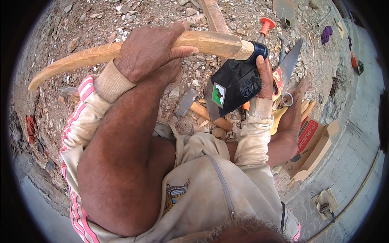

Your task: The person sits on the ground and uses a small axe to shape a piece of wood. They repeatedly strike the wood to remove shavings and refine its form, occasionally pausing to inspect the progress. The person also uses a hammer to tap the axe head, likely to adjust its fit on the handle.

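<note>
My left hand [148, 50] is wrapped round a curved, pale wooden handle [77, 60], which lies across above my raised left knee. The handle's right end, cut narrower, meets the round socket of a black hoe head [233, 83]; how deep it sits inside, I cannot tell. My right hand [265, 79] grips the hoe head by its right side, thumb near the socket. The wide blade hangs toward me and carries a green-and-white sticker. Just below it, a hammer [187, 102] with a wooden handle lies on the ground, partly covered by the blade.
Beyond the hoe head stands a red-handled chisel [266, 26]. A handsaw [290, 58] and a small cup [287, 99] are near my right foot. An opened cardboard box [320, 154] lies to the right, by grey paving. Stony rubble and a plank [214, 16] lie ahead.
</note>
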Demonstrator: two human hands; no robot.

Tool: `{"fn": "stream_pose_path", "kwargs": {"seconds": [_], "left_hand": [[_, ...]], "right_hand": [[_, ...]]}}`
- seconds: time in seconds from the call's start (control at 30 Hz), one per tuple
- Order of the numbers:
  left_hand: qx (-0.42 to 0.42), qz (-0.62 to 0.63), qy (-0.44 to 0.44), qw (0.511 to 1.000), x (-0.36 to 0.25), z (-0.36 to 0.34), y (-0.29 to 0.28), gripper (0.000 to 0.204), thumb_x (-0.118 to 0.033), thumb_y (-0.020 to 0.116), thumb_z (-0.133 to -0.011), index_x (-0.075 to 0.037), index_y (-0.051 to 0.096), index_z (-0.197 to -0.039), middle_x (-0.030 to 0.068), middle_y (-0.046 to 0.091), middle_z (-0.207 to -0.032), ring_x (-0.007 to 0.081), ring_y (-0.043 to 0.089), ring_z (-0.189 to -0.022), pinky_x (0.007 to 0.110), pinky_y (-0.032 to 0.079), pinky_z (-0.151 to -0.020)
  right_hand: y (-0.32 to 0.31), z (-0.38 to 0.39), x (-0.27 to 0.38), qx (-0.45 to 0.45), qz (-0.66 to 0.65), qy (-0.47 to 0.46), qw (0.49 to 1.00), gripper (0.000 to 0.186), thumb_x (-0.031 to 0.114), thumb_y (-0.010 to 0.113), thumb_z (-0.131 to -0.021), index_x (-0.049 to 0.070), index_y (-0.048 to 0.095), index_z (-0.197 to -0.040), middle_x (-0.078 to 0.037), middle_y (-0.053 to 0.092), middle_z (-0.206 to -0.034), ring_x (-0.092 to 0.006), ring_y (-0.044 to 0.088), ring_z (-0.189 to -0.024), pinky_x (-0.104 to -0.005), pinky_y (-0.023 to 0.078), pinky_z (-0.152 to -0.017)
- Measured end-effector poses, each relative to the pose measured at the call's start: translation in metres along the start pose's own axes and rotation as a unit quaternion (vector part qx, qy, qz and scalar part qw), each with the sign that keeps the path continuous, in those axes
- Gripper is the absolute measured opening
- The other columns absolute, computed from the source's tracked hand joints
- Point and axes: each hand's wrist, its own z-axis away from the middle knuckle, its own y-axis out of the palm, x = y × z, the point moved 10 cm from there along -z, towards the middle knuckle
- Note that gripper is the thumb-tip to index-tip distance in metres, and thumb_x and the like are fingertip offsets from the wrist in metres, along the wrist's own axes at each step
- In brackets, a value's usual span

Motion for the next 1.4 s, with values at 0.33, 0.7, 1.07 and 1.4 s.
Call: {"fn": "stream_pose_path", "kwargs": {"seconds": [0.33,0.7,1.07,1.4], "left_hand": [[-0.030,0.015,0.112,0.993,-0.013,-0.008,-0.015,0.063,-0.065,0.066,-0.082,-0.009,0.061,-0.110,0.0129,0.067,-0.087,0.0366,0.067,-0.079,0.045,0.052,-0.066],[0.046,0.111,0.200,0.972,-0.041,-0.012,0.015,0.066,-0.061,0.063,-0.087,-0.006,0.059,-0.124,0.0227,0.066,-0.098,0.0440,0.064,-0.094,0.052,0.050,-0.081],[0.083,0.195,0.100,0.972,0.001,-0.025,0.012,0.069,-0.054,0.069,-0.090,0.000,0.058,-0.131,0.0148,0.068,-0.093,0.0269,0.067,-0.078,0.038,0.052,-0.072],[0.210,0.353,-0.131,0.902,0.096,-0.049,0.077,0.062,-0.069,0.064,-0.088,-0.010,0.060,-0.108,0.0053,0.061,-0.086,0.0164,0.060,-0.079,0.033,0.050,-0.070]], "right_hand": [[0.012,0.034,0.045,0.014,0.127,-0.128,0.984,0.070,0.026,0.084,-0.082,0.002,0.049,-0.137,-0.019,0.054,-0.140,-0.0253,0.056,-0.126,-0.0407,0.045,-0.109],[0.050,0.041,0.036,0.056,0.311,-0.119,0.941,0.072,0.029,0.086,-0.081,-0.001,0.054,-0.138,-0.011,0.064,-0.120,-0.0164,0.060,-0.113,-0.0326,0.046,-0.102],[0.042,-0.012,0.057,0.007,0.308,-0.173,0.936,0.054,0.040,0.079,-0.088,-0.002,0.064,-0.119,-0.007,0.067,-0.103,-0.0132,0.063,-0.098,-0.0270,0.053,-0.085],[0.040,-0.014,0.057,0.002,0.374,-0.192,0.908,0.066,0.052,0.082,-0.081,0.000,0.063,-0.117,-0.008,0.067,-0.105,-0.0161,0.064,-0.099,-0.0306,0.052,-0.087]]}}
